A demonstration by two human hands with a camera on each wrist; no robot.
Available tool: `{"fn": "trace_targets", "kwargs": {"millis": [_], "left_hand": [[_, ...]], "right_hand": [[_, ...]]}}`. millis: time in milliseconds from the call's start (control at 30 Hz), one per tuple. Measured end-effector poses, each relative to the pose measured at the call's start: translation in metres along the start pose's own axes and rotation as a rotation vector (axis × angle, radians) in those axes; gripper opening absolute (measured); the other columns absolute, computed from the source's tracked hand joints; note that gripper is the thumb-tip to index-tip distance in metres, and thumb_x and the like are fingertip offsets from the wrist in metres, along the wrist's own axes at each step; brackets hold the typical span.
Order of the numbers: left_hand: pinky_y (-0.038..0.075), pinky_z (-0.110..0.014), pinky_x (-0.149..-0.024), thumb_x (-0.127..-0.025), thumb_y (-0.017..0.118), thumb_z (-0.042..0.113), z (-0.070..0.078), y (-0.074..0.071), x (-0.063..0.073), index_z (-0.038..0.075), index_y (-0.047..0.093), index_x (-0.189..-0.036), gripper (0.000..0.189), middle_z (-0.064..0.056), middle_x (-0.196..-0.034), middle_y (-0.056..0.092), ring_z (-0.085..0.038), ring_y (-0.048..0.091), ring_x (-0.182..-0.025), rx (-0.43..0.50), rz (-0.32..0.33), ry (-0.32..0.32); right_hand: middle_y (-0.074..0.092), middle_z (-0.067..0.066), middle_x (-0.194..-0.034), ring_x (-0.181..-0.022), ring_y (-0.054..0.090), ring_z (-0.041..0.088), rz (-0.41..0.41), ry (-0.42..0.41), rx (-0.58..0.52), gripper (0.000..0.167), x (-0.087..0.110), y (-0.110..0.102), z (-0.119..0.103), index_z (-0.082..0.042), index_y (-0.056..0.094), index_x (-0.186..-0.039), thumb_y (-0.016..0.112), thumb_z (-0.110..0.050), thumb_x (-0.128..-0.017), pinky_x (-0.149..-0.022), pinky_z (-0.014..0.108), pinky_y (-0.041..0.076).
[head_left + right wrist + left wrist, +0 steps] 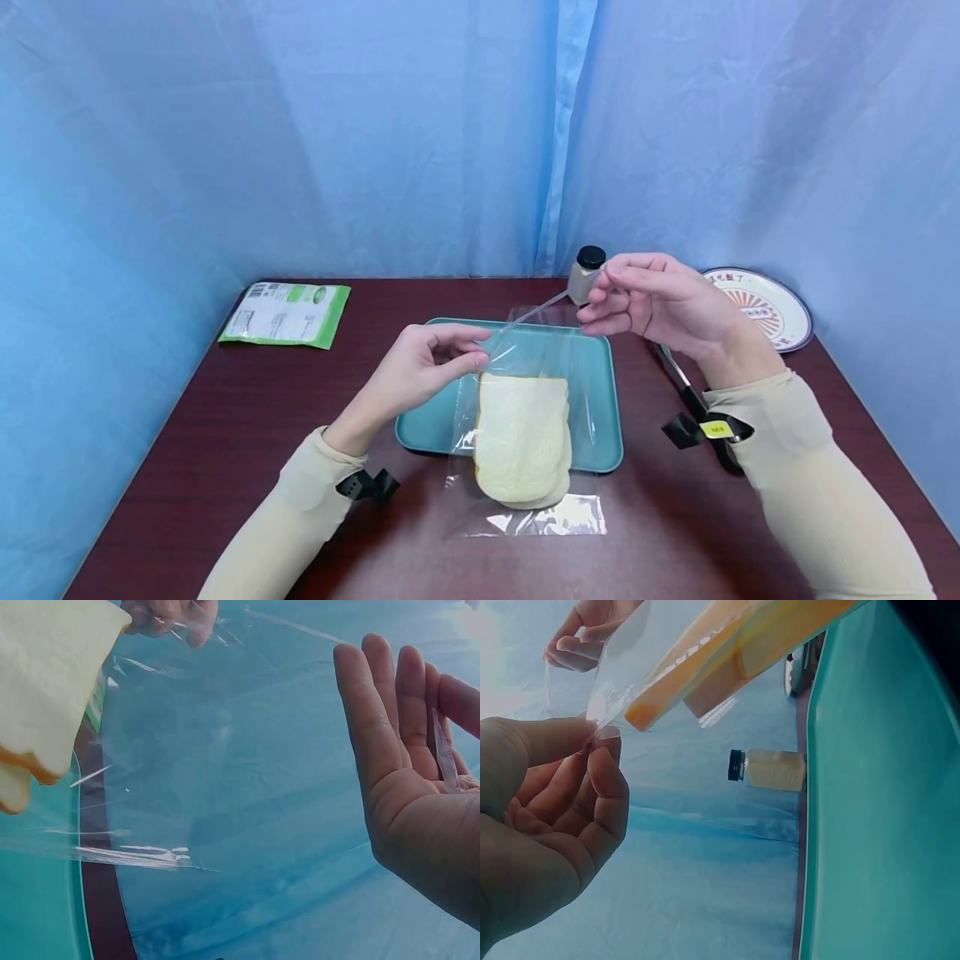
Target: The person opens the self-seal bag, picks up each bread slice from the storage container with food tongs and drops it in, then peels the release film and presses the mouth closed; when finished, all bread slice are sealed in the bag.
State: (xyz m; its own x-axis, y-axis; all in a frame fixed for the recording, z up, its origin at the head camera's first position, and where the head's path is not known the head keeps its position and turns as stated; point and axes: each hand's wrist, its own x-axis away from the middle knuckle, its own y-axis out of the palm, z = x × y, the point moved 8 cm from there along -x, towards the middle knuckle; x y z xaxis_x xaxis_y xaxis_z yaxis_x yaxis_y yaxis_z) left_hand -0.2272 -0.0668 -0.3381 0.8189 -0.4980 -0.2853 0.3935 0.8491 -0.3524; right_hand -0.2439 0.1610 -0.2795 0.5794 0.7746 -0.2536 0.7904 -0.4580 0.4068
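A clear plastic bag (468,475) holding slices of bread (521,437) hangs from my left hand (435,367), over the teal tray (609,417). Thumb and fingers of that hand pinch the bag's upper corner, as the left wrist view shows. A thin clear strip (534,312) stretches from this corner to my right hand (652,292), higher up on the right. My right thumb and index finger pinch the strip, and its loose end (444,754) lies along the palm. The other right fingers are extended.
Behind the tray stands a small bottle (772,769) with a black lid. A patterned plate (795,321) and a metal utensil (672,368) with a black handle are at the right. A green and white packet (288,315) lies back left. Blue curtains (420,133) surround the table.
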Motion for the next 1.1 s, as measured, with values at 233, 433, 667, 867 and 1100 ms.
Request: {"fn": "trace_targets", "kwargs": {"millis": [233, 433, 667, 867, 1100], "left_hand": [[0.058, -0.030, -0.074, -0.092, 0.075, 0.006, 0.000, -0.002, 0.001, -0.001, 0.071, -0.123, 0.032, -0.010, -0.097, 0.076, -0.023, 0.072, -0.084, -0.012, 0.004, -0.003], [0.058, -0.031, -0.074, -0.093, 0.075, 0.006, 0.001, -0.004, 0.002, 0.001, 0.072, -0.123, 0.031, -0.008, -0.096, 0.076, -0.019, 0.072, -0.083, -0.009, 0.005, -0.010], [0.059, -0.035, -0.075, -0.092, 0.075, 0.004, 0.010, -0.008, 0.006, 0.001, 0.072, -0.122, 0.031, -0.014, -0.098, 0.075, -0.023, 0.073, -0.085, 0.042, 0.016, -0.008], [0.059, -0.036, -0.075, -0.093, 0.074, 0.004, 0.014, -0.010, 0.010, 0.003, 0.072, -0.123, 0.030, -0.013, -0.099, 0.076, -0.027, 0.073, -0.086, 0.061, 0.017, -0.014], [0.059, -0.035, -0.076, -0.092, 0.074, 0.003, 0.011, -0.013, 0.015, 0.001, 0.072, -0.122, 0.030, -0.016, -0.099, 0.075, -0.023, 0.073, -0.085, 0.068, 0.035, -0.027]], "right_hand": [[0.072, 0.015, -0.104, -0.103, 0.072, 0.032, 0.048, -0.060, 0.002, 0.039, 0.000, -0.003, -0.007, 0.004, 0.071, -0.112, 0.032, -0.001, -0.110, -0.096, 0.047, 0.053], [0.071, 0.015, -0.106, -0.102, 0.071, 0.032, 0.103, -0.084, 0.053, 0.036, 0.004, -0.006, -0.012, 0.002, 0.071, -0.113, 0.036, -0.002, -0.110, -0.095, 0.048, 0.054], [0.072, 0.018, -0.103, -0.101, 0.071, 0.035, 0.193, -0.163, -0.042, 0.039, 0.020, -0.016, -0.027, 0.007, 0.068, -0.111, 0.031, -0.001, -0.110, -0.096, 0.050, 0.053], [0.071, 0.019, -0.099, -0.098, 0.071, 0.039, 0.386, -0.258, -0.221, 0.032, 0.041, -0.037, -0.030, 0.008, 0.066, -0.110, 0.036, -0.002, -0.110, -0.096, 0.052, 0.053], [0.071, 0.014, -0.100, -0.095, 0.071, 0.033, 0.627, -0.310, -0.256, 0.023, 0.072, -0.070, -0.004, 0.002, 0.067, -0.107, 0.045, -0.006, -0.108, -0.091, 0.044, 0.056]]}}
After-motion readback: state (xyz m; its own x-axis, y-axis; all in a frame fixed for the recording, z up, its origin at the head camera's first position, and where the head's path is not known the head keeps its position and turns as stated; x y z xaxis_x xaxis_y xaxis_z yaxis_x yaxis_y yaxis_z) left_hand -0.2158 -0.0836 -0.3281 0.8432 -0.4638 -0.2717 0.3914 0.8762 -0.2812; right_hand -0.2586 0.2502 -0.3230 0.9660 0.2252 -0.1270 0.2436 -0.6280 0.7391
